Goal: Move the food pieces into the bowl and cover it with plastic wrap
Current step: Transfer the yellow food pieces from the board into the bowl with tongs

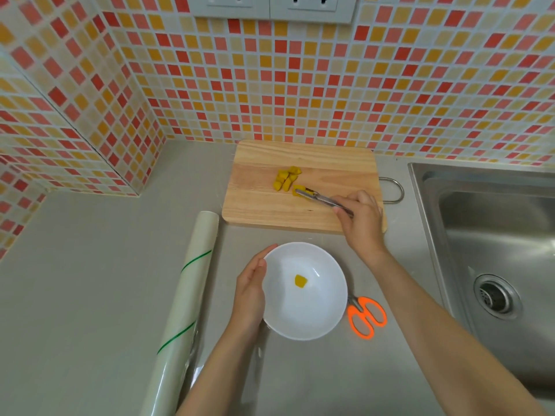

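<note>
I am counting one yellow piece lying at the bottom of the white bowl, and a cluster of about five more yellow pieces waiting on the wooden cutting board; where they touch, the exact number is hard to tell. My right hand is closing around the handles of a pair of metal tongs, whose tips are pinching one more yellow chunk just beside the cluster, out ahead of my knuckles. My left hand is resting with fingers extended and flat against the bowl's left rim, steadying it without gripping anything. The bowl is sitting round, smooth and glossy on the grey matte counter, just in front of the board. One long roll of plastic wrap, pale with green stripes, is lying to the left of my left hand. One pair of orange-handled scissors is lying touching the bowl's right side. One steel sink is shining at the right.
</note>
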### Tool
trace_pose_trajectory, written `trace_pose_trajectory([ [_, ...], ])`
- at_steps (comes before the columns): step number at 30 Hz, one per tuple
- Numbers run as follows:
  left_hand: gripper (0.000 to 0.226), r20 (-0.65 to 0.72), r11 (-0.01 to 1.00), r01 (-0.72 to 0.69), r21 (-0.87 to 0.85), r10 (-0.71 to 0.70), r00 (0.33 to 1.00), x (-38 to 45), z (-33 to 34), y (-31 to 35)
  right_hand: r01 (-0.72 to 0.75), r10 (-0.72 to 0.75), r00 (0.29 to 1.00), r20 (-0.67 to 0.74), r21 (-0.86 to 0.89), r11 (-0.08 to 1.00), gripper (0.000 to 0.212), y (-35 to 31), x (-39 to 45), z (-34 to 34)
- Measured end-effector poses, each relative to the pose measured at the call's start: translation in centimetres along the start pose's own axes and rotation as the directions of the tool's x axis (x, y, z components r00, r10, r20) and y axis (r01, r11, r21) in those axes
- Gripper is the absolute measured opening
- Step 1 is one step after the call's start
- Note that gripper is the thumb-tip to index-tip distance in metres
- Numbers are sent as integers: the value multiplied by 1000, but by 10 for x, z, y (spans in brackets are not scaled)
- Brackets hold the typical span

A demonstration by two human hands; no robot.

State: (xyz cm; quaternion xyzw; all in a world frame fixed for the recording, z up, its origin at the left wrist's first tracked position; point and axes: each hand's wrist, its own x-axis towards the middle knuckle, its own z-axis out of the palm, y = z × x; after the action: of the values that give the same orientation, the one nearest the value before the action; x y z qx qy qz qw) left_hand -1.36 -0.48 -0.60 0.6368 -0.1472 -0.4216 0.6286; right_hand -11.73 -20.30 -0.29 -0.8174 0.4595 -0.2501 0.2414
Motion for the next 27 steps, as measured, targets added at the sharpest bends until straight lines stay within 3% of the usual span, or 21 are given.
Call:
trace_pose_trajectory([
  [6, 32, -10, 1000, -25, -18, 25, 1000, -3, 2, 0, 97, -99, 995, 12, 108, 989, 25, -20, -71, -40],
  [12, 30, 4, 999, -18, -47, 18, 1000, -4, 3, -1, 135, -128, 973, 190, -23, 991, 30, -15, -114, -56],
  [19, 31, 3, 999, -24, -33, 24, 1000, -4, 2, -1, 110, -110, 988, 110, 6, 994, 37, -12, -90, -58],
  [27, 30, -16, 1000, -8, -27, 8, 1000, -2, 2, -3, -66, 73, 993, 96, -69, 995, 39, 1, -21, -12],
])
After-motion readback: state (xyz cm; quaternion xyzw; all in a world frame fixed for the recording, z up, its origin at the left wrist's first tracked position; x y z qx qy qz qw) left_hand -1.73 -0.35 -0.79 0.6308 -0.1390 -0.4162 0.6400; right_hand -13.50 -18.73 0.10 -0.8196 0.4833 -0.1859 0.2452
